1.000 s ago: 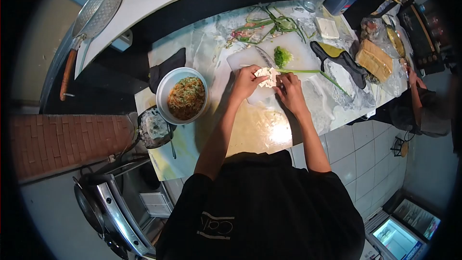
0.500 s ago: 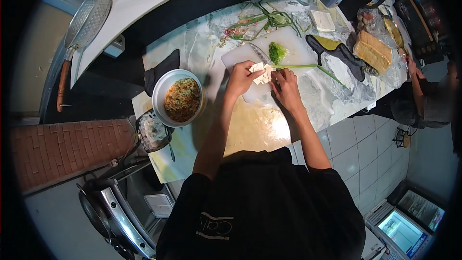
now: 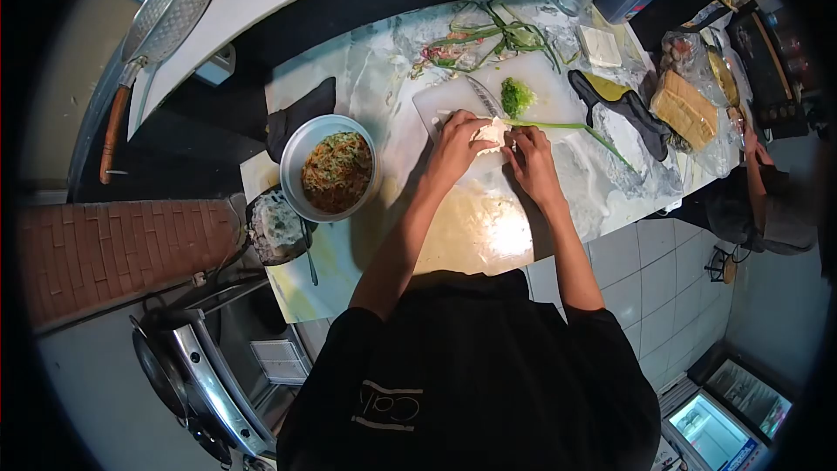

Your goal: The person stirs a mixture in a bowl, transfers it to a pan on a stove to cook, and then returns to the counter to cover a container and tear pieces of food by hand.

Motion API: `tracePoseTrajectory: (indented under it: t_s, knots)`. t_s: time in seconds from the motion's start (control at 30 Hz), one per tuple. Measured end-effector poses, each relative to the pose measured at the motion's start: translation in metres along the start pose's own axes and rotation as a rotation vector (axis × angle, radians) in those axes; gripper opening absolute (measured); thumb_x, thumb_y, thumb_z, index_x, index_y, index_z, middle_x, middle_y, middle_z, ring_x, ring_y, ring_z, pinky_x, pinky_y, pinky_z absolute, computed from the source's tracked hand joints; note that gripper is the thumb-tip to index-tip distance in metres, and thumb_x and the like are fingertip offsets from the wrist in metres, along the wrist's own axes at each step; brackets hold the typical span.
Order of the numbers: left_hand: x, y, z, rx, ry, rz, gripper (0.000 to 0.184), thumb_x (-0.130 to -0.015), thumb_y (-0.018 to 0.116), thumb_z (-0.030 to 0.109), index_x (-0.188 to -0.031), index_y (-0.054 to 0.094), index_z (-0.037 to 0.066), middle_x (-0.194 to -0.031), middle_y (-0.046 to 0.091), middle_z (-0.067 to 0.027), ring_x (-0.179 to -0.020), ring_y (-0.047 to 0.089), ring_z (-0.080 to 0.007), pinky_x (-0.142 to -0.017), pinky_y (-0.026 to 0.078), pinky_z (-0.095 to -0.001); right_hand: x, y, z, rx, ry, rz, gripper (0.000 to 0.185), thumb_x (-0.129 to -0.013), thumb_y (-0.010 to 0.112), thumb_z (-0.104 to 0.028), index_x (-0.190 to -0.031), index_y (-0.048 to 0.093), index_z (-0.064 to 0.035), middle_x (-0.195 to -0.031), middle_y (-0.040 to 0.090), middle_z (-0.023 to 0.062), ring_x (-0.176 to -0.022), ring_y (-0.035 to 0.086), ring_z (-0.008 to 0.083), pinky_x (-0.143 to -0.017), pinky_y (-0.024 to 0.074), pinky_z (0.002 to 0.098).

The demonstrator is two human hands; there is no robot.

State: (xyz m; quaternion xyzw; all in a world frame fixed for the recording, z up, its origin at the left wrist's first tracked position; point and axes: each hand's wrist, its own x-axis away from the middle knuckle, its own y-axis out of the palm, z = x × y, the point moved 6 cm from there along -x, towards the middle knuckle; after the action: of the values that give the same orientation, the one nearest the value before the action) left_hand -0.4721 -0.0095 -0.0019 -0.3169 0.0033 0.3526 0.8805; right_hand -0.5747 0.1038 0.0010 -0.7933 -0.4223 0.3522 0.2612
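Note:
Over the near edge of the white cutting board (image 3: 558,83), my left hand (image 3: 455,148) and my right hand (image 3: 530,161) pinch a pale, thin folded piece that looks like a dough wrapper (image 3: 493,134) between their fingertips. Fingers cover part of it. Just beyond them, a knife (image 3: 486,98) lies on the board, its handle end hidden near my left hand. Chopped green onion (image 3: 518,98) is heaped right of the blade. A long green onion stalk (image 3: 567,126) stretches rightward from beside my right fingers. Left of my forearm stands a white bowl (image 3: 291,141) of shredded vegetable mix (image 3: 336,173).
A container of white, powdery-looking stuff (image 3: 275,225) with a spoon sits beside the bowl. Behind the board lie green onion trimmings (image 3: 506,32). Rightward are a black-and-yellow pouch (image 3: 628,109), a white block (image 3: 600,47) and bagged bread (image 3: 684,112). Another person (image 3: 767,201) stands far right.
The view has shifted slightly. Both hands have closed in around the pale piece; its flat, spread layers showed more before, and less of it shows now.

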Motion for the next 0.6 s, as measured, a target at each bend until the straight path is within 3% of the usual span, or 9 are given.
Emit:
tracePoseTrajectory:
  t_s: [0.1,0.17,0.27,0.4,0.6]
  knots:
    - [0.0,0.004,-0.005,0.072,-0.02,-0.041,0.041,-0.066,0.074,0.011,-0.105,0.062,0.002,-0.098,0.056,-0.0144,-0.096,0.053,-0.0315,-0.084,0.043,-0.038,-0.004,0.004,0.002,-0.046,0.011,-0.003,0.021,-0.075,0.064,-0.004,-0.096,0.06,-0.0005,-0.094,0.055,0.0167,-0.09,0.051,0.0346,-0.08,0.0402,0.0417]
    - [0.001,0.004,-0.007,0.077,-0.008,-0.056,0.048,-0.067,0.074,0.01,-0.111,0.058,0.003,-0.103,0.054,-0.0148,-0.1,0.051,-0.0319,-0.086,0.042,-0.0379,-0.006,0.0,0.009,-0.053,0.081,0.135,0.021,-0.076,0.065,-0.007,-0.095,0.061,0.0013,-0.092,0.056,0.0183,-0.087,0.053,0.0363,-0.078,0.042,0.0415]
    - [0.004,-0.002,-0.005,0.041,-0.004,-0.061,0.052,-0.066,0.074,0.008,-0.113,0.055,0.002,-0.108,0.051,-0.0155,-0.101,0.051,-0.0322,-0.086,0.042,-0.0381,-0.01,-0.001,0.013,-0.159,0.244,0.09,0.026,-0.075,0.07,-0.012,-0.095,0.061,0.0022,-0.091,0.057,0.0195,-0.086,0.054,0.0365,-0.076,0.0435,0.0413]
    - [0.005,-0.002,-0.01,0.003,-0.005,-0.03,0.051,-0.065,0.074,0.006,-0.112,0.055,0.002,-0.11,0.05,-0.0159,-0.103,0.05,-0.0327,-0.087,0.041,-0.0385,-0.014,0.003,0.007,-0.091,0.195,-0.032,0.037,-0.068,0.076,-0.017,-0.094,0.06,0.004,-0.09,0.057,0.02,-0.086,0.055,0.0355,-0.076,0.0444,0.0415]
    - [0.003,0.004,-0.013,-0.003,-0.039,-0.051,0.049,-0.064,0.074,0.005,-0.109,0.055,-0.002,-0.107,0.052,-0.018,-0.103,0.05,-0.0352,-0.087,0.041,-0.0402,-0.014,0.011,0.004,-0.09,0.214,-0.064,0.036,-0.068,0.073,-0.007,-0.098,0.058,0.0047,-0.091,0.056,0.0199,-0.084,0.056,0.0362,-0.075,0.0457,0.0408]
